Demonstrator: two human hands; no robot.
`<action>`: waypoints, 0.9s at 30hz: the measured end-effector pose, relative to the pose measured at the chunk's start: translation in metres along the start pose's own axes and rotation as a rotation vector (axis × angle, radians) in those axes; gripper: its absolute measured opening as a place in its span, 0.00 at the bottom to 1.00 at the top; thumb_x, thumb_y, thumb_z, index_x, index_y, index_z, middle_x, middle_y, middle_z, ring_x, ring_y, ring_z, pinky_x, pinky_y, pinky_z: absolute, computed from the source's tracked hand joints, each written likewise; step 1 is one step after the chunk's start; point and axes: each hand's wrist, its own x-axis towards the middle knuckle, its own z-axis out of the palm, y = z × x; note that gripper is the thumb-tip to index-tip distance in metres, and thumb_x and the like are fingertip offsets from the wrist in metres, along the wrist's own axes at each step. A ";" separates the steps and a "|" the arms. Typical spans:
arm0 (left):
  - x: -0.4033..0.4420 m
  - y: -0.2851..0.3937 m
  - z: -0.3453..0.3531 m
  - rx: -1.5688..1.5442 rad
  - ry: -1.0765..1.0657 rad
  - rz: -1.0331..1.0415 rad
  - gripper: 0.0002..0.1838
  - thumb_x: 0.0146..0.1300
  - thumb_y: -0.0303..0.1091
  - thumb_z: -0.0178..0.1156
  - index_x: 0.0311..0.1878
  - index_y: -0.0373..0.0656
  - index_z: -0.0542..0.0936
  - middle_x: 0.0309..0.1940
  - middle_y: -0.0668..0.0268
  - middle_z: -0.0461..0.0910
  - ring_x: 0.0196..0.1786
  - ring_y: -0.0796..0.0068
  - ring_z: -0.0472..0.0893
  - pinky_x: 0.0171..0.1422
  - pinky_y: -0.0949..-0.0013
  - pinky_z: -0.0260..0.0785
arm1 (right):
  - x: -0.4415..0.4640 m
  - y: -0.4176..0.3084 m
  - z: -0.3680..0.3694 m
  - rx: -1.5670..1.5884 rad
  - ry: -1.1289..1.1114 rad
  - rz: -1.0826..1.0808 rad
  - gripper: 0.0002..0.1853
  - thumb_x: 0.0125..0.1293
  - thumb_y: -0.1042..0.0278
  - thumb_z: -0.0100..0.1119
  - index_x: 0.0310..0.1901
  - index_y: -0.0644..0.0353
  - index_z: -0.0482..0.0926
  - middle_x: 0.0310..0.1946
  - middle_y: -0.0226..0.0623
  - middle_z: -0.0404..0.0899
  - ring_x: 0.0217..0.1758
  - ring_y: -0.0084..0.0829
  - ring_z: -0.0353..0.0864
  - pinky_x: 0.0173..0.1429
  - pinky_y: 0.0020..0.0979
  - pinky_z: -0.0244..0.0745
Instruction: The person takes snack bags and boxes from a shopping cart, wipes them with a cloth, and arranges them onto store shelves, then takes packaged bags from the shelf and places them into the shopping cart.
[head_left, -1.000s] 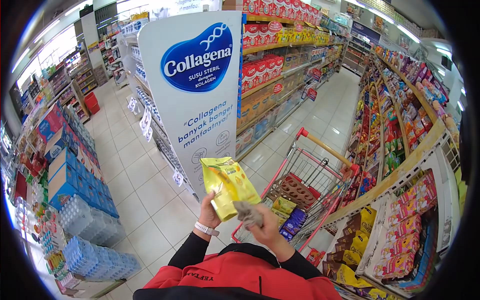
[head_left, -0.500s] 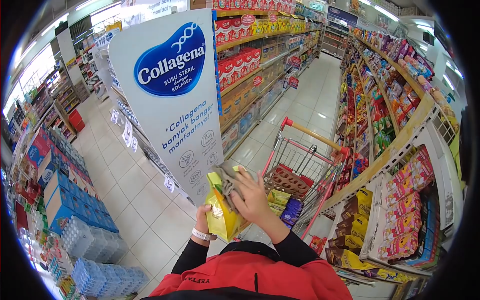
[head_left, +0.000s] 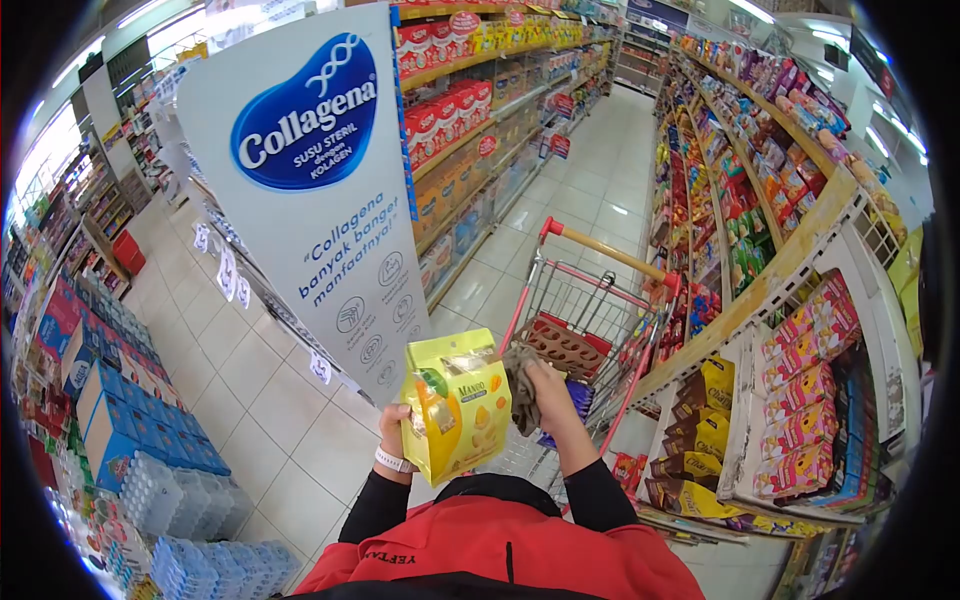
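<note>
My left hand (head_left: 393, 428) grips the left edge of a yellow mango snack pouch (head_left: 458, 405), which stands upright before my chest with its printed front turned toward me. A grey-brown cloth (head_left: 523, 388) is bunched in my right hand (head_left: 551, 398), at the pouch's right edge. Whether the cloth touches the pouch there I cannot tell. Behind the right hand is a shopping cart (head_left: 600, 300) with red rails and a yellow handle. Purple packets (head_left: 577, 400) lie in it, partly covered by my hand and arm.
A tall Collagena sign (head_left: 300, 220) stands ahead on the left, beside shelves of red cartons (head_left: 445, 120). Snack shelves (head_left: 740, 170) line the right side. Pink packs (head_left: 803, 430) and brown-yellow pouches (head_left: 710, 400) sit close right. Bottled-water packs (head_left: 185, 490) stand at lower left.
The right hand with the cloth has moved off the pouch's face to its right side. The pouch has turned so its front shows. The view has shifted slightly.
</note>
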 end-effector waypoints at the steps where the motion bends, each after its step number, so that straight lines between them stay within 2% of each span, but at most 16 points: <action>1: 0.003 -0.003 -0.004 -0.003 0.001 -0.019 0.37 0.50 0.49 0.56 0.63 0.38 0.72 0.55 0.51 0.79 0.54 0.50 0.80 0.62 0.52 0.72 | -0.005 0.001 -0.006 0.428 -0.017 0.162 0.17 0.72 0.62 0.52 0.57 0.61 0.76 0.46 0.32 0.82 0.43 0.24 0.82 0.49 0.29 0.78; 2: 0.004 -0.007 -0.009 0.071 0.073 -0.135 0.36 0.51 0.48 0.57 0.62 0.37 0.72 0.54 0.51 0.79 0.53 0.50 0.80 0.61 0.52 0.72 | -0.007 0.001 -0.014 0.508 -0.055 0.166 0.19 0.71 0.67 0.53 0.62 0.58 0.71 0.50 0.31 0.80 0.45 0.24 0.81 0.53 0.28 0.78; 4: 0.010 -0.018 -0.029 0.192 0.174 -0.332 0.33 0.54 0.47 0.56 0.61 0.36 0.74 0.52 0.51 0.81 0.50 0.51 0.82 0.60 0.53 0.74 | -0.015 0.002 -0.024 0.470 -0.026 0.131 0.20 0.70 0.69 0.54 0.62 0.58 0.70 0.49 0.30 0.79 0.46 0.24 0.80 0.53 0.28 0.77; 7: 0.026 -0.037 -0.030 0.231 0.190 -0.431 0.31 0.56 0.46 0.54 0.59 0.35 0.75 0.50 0.51 0.82 0.47 0.51 0.84 0.58 0.54 0.75 | -0.024 0.002 -0.040 0.339 -0.007 0.105 0.23 0.64 0.78 0.60 0.60 0.58 0.69 0.48 0.30 0.79 0.48 0.25 0.80 0.54 0.28 0.76; 8: 0.032 -0.038 -0.026 0.274 0.124 -0.443 0.34 0.59 0.47 0.54 0.64 0.34 0.71 0.56 0.51 0.79 0.54 0.54 0.81 0.62 0.56 0.73 | -0.029 0.000 -0.041 0.297 0.057 0.104 0.23 0.63 0.79 0.61 0.59 0.57 0.70 0.48 0.31 0.78 0.48 0.25 0.80 0.54 0.28 0.76; 9: 0.039 -0.041 -0.020 0.275 0.112 -0.464 0.34 0.59 0.47 0.54 0.64 0.34 0.71 0.56 0.51 0.79 0.54 0.54 0.81 0.62 0.56 0.73 | -0.033 -0.002 -0.041 0.254 0.122 0.105 0.23 0.61 0.81 0.62 0.58 0.57 0.70 0.48 0.31 0.78 0.48 0.25 0.80 0.54 0.29 0.76; 11: 0.055 -0.046 -0.005 0.527 -0.074 -0.297 0.41 0.61 0.53 0.57 0.70 0.34 0.63 0.64 0.53 0.72 0.64 0.60 0.75 0.69 0.59 0.67 | -0.040 -0.004 -0.043 0.328 0.221 0.065 0.22 0.60 0.83 0.63 0.54 0.57 0.70 0.46 0.31 0.78 0.47 0.25 0.80 0.52 0.29 0.77; 12: 0.061 -0.044 -0.002 0.580 -0.217 -0.331 0.50 0.60 0.63 0.58 0.74 0.35 0.55 0.70 0.55 0.65 0.72 0.65 0.66 0.73 0.62 0.59 | -0.043 -0.003 -0.045 0.350 0.304 0.007 0.21 0.60 0.84 0.62 0.53 0.57 0.70 0.44 0.31 0.78 0.46 0.24 0.80 0.51 0.29 0.78; 13: 0.065 -0.044 -0.007 0.580 -0.237 -0.353 0.50 0.60 0.63 0.58 0.74 0.35 0.55 0.70 0.55 0.65 0.72 0.65 0.66 0.73 0.62 0.59 | -0.046 -0.002 -0.047 0.372 0.388 -0.053 0.19 0.61 0.84 0.62 0.51 0.58 0.69 0.42 0.30 0.78 0.45 0.24 0.80 0.51 0.29 0.79; 15: 0.073 -0.050 -0.010 0.788 -0.431 -0.217 0.51 0.62 0.62 0.58 0.75 0.34 0.52 0.70 0.55 0.63 0.74 0.66 0.62 0.75 0.65 0.54 | -0.052 0.002 -0.053 0.362 0.474 -0.100 0.19 0.61 0.84 0.62 0.50 0.58 0.68 0.41 0.30 0.78 0.44 0.23 0.80 0.49 0.29 0.79; 16: 0.075 -0.053 -0.002 0.799 -0.456 -0.184 0.52 0.57 0.55 0.68 0.74 0.34 0.53 0.68 0.53 0.65 0.72 0.65 0.64 0.74 0.65 0.56 | -0.055 0.005 -0.056 0.310 0.532 -0.131 0.19 0.61 0.84 0.62 0.50 0.58 0.67 0.41 0.30 0.78 0.43 0.23 0.80 0.49 0.29 0.80; 17: 0.075 -0.054 0.010 0.790 -0.485 -0.205 0.52 0.57 0.55 0.68 0.74 0.34 0.53 0.68 0.53 0.65 0.72 0.65 0.64 0.74 0.65 0.56 | -0.059 0.009 -0.059 0.256 0.591 -0.161 0.19 0.62 0.84 0.62 0.50 0.58 0.67 0.41 0.30 0.77 0.42 0.23 0.80 0.48 0.29 0.80; 19: 0.082 -0.058 0.028 1.213 -0.507 -0.119 0.51 0.51 0.42 0.76 0.72 0.34 0.56 0.64 0.55 0.68 0.67 0.65 0.69 0.71 0.64 0.61 | -0.067 0.012 -0.061 0.202 0.639 -0.195 0.20 0.62 0.84 0.61 0.52 0.58 0.66 0.42 0.30 0.78 0.44 0.23 0.80 0.49 0.28 0.79; 20: 0.090 -0.062 0.027 1.266 -0.529 -0.091 0.48 0.48 0.34 0.78 0.69 0.34 0.59 0.60 0.57 0.71 0.62 0.65 0.73 0.67 0.65 0.65 | -0.072 0.012 -0.061 0.170 0.685 -0.202 0.20 0.62 0.83 0.61 0.53 0.58 0.66 0.43 0.31 0.78 0.45 0.23 0.80 0.50 0.28 0.78; 24: 0.126 -0.063 0.035 1.239 -0.638 -0.085 0.47 0.50 0.34 0.77 0.69 0.36 0.60 0.58 0.59 0.72 0.61 0.66 0.74 0.66 0.65 0.67 | -0.098 -0.005 -0.063 0.086 0.818 -0.257 0.20 0.63 0.79 0.62 0.54 0.59 0.67 0.44 0.31 0.78 0.46 0.22 0.78 0.52 0.28 0.76; 27: 0.149 -0.056 0.076 1.030 -0.498 -0.010 0.43 0.52 0.27 0.73 0.69 0.39 0.60 0.57 0.61 0.72 0.60 0.68 0.74 0.64 0.66 0.68 | -0.132 0.008 -0.074 -0.008 0.856 -0.230 0.20 0.63 0.74 0.65 0.54 0.59 0.68 0.43 0.31 0.78 0.46 0.22 0.78 0.51 0.27 0.75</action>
